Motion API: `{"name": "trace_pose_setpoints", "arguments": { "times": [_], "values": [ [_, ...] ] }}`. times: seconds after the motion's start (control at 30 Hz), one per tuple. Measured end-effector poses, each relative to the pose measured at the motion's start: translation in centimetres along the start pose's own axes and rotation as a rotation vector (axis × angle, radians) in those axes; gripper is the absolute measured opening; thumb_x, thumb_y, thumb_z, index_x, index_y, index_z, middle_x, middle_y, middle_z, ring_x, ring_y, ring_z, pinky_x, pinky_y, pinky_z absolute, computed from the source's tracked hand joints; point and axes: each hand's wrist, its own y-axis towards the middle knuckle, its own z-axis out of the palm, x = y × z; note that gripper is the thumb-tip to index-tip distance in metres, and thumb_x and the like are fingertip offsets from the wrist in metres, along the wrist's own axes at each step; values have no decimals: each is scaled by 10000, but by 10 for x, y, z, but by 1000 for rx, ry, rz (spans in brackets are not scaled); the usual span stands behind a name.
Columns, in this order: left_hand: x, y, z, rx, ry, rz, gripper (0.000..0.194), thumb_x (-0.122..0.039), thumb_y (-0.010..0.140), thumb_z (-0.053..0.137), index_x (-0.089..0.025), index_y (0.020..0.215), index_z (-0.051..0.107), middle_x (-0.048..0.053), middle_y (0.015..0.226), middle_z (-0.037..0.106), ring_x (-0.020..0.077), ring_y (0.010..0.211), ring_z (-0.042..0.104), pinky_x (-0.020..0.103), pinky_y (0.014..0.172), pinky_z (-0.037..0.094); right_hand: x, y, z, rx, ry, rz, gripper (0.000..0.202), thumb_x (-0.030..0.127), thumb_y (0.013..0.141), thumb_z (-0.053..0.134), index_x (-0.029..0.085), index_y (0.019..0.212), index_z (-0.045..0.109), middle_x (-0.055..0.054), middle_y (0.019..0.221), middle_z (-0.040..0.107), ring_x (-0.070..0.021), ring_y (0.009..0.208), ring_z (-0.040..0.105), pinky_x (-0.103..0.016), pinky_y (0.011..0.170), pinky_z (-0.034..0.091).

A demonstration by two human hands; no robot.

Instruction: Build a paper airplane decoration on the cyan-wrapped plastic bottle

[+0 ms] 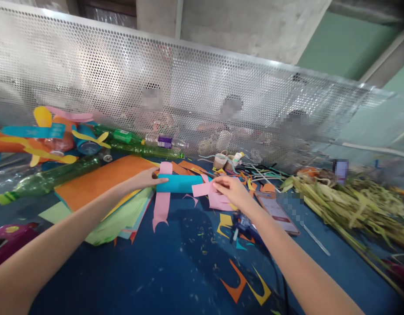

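Note:
In the head view, a blue paper roll point(180, 183) lies crosswise over the table, with a long pink strip point(162, 203) running under its left end. My left hand point(151, 177) is closed around that left end, thumb on top. At the roll's right end, my right hand point(227, 187) pinches a small pink paper piece point(202, 189) between thumb and fingers. Beneath this hand is a larger pink sheet point(219, 202). A blue glue gun point(246, 225) rests below my right hand, partly behind my forearm.
Coloured paper sheets point(100, 179), a green bottle point(57, 177) and paper-winged bottle models point(57, 135) are at the left. A phone point(279, 212) and dried husks point(356, 205) lie right. Behind a perforated metal screen point(195, 74) are several people.

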Motion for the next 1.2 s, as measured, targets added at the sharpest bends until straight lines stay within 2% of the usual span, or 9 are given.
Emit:
{"name": "trace_pose_setpoints", "arguments": {
  "times": [0.13,0.37,0.47,0.6,0.73,0.87,0.93,1.07,1.2],
  "values": [
    [-12,-6,-6,76,-132,-13,656,-591,630,630,-159,1123,608,114,1024,677,321,941,614,347,766,461,3,-7,-10,-41,17,22,209,351,708,616,170,811,626,-15,698,629,-146,622,598,-289,622,504],
    [-22,-12,-16,109,-713,-237,503,-537,660,668,-153,985,654,96,934,694,240,887,626,286,715,513,6,-22,-47,-222,159,43,244,389,705,672,175,822,656,14,653,598,-104,592,545,-232,594,468],
    [-25,-12,-11,138,-826,-275,481,-539,655,674,-175,968,656,90,949,691,231,888,625,284,716,525,10,-24,-61,-308,358,85,255,349,631,751,182,808,675,26,637,596,-84,575,538,-203,567,467],
    [-43,-25,7,310,-806,-223,502,-518,681,665,-183,1054,630,93,1065,664,248,979,606,299,773,508,21,-25,-68,-360,613,120,274,282,517,825,185,732,686,31,619,602,-68,547,539,-186,542,479],
    [-63,-44,27,392,-624,-90,473,-474,686,666,-203,1071,626,79,1121,649,274,1020,595,319,807,485,26,-30,-50,-272,635,148,235,302,565,800,187,734,683,30,611,605,-62,521,534,-187,524,473],
    [-66,-50,41,360,-308,77,552,-468,627,692,-227,1115,601,53,1040,681,285,907,636,337,711,498,27,-36,-10,-18,320,159,198,332,669,710,165,768,676,23,586,607,-80,494,529,-206,488,441],
    [-64,-51,46,318,-183,105,627,-481,594,709,-220,1149,579,62,1047,678,289,898,636,342,700,496,28,-38,8,29,134,141,173,313,707,660,159,786,669,9,592,627,-99,488,540,-220,471,433],
    [-62,-57,52,222,-34,126,664,-550,575,691,-204,1132,585,87,1092,659,313,939,617,359,722,488,31,-44,32,-3,-111,42,77,229,730,601,182,760,653,-29,716,696,-162,637,638,-273,605,497],
    [-60,-67,58,140,-5,134,731,-579,576,683,-177,1169,538,130,1172,605,327,1005,586,377,786,475,29,-47,37,-81,-283,-68,84,168,733,566,197,744,645,-28,730,698,-182,693,656,-293,663,501]
  ]
}}
